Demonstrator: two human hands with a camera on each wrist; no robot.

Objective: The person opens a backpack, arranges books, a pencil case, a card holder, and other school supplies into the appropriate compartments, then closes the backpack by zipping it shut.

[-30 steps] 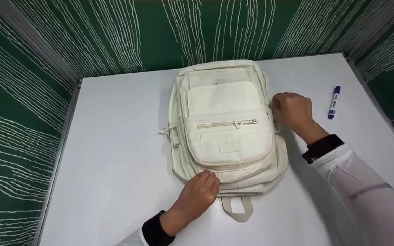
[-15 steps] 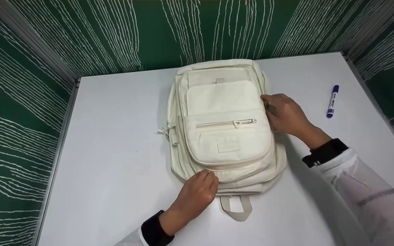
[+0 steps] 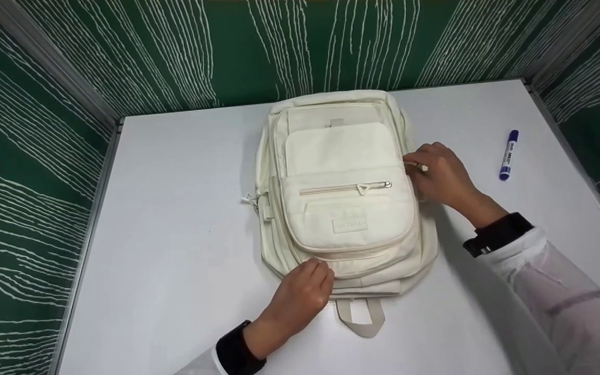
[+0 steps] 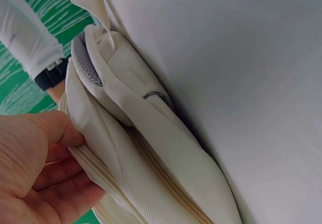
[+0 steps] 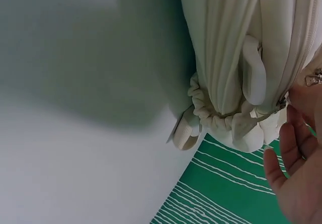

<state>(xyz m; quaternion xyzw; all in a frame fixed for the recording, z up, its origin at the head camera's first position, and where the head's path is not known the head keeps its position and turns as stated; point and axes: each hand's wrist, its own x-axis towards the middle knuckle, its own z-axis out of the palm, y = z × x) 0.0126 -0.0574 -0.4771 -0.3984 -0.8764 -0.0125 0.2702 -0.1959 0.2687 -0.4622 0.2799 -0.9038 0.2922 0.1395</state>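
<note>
A cream backpack (image 3: 344,151) lies front side up on the white table, its grey top loop (image 3: 367,329) towards the near edge. My left hand (image 3: 300,299) pinches the bag's near end; in the left wrist view, thumb and fingers hold the fabric edge along a zipper (image 4: 100,167). At the bag's right side, my right hand (image 3: 441,174) pinches a zipper pull (image 3: 419,166), its fingertips close against the seam. A metal zipper slider (image 5: 282,102) shows beside those fingertips in the right wrist view. The fingers partly hide the pull.
A blue-capped marker (image 3: 508,155) lies on the table (image 3: 175,219) right of the bag. Green walls (image 3: 242,52) with white streaks enclose the back and sides. Another zipper pull (image 3: 249,200) sticks out on the bag's left side. The front pocket has a short zipper (image 3: 331,190).
My right hand has shifted slightly left along the bag's side, its fingers opening and re-gripping near the zipper. My left hand and the backpack stay in place.
</note>
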